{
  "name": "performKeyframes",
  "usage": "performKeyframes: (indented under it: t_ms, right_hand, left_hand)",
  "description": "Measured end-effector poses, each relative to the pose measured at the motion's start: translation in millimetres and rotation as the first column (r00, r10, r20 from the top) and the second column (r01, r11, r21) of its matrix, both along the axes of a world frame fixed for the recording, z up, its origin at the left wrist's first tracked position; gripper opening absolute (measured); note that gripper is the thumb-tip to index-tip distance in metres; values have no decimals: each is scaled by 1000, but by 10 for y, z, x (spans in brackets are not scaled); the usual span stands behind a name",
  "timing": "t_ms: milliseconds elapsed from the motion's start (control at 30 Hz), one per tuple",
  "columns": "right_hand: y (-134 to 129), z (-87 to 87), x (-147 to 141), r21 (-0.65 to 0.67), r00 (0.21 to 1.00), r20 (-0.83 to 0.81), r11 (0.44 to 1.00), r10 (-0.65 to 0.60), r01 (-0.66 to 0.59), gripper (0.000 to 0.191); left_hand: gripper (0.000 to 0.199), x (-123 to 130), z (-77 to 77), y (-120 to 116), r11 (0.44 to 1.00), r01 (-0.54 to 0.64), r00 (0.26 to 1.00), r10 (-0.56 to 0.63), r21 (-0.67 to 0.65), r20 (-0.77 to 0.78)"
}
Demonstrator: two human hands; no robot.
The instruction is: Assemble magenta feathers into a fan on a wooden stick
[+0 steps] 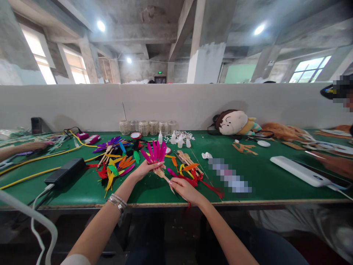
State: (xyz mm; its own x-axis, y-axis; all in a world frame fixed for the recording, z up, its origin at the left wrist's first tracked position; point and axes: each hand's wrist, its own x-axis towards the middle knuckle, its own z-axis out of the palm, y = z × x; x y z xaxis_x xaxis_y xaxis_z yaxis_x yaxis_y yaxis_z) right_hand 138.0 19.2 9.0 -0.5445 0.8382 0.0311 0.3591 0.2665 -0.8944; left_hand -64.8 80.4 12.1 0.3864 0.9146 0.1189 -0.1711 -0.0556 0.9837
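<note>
Left hand (143, 170) holds magenta feathers (156, 152) (right hand (185, 190) beside).

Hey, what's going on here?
A person at a green workbench holds a bunch of magenta feathers on a wooden stick in their left hand. Their right hand is at the stick's lower end. Loose multicoloured feathers lie on the bench nearby, and a co-worker's hand rests at the bench's far left.
</note>
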Motion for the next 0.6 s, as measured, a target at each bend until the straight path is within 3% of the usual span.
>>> performKeyframes:
  t_ms: [600]
  right_hand:
    - [-12, 11, -4, 106, 999, 34, 994, -7, 3, 34]
  left_hand:
    - [36, -9, 17, -22, 998, 31, 999, -32, -51, -28]
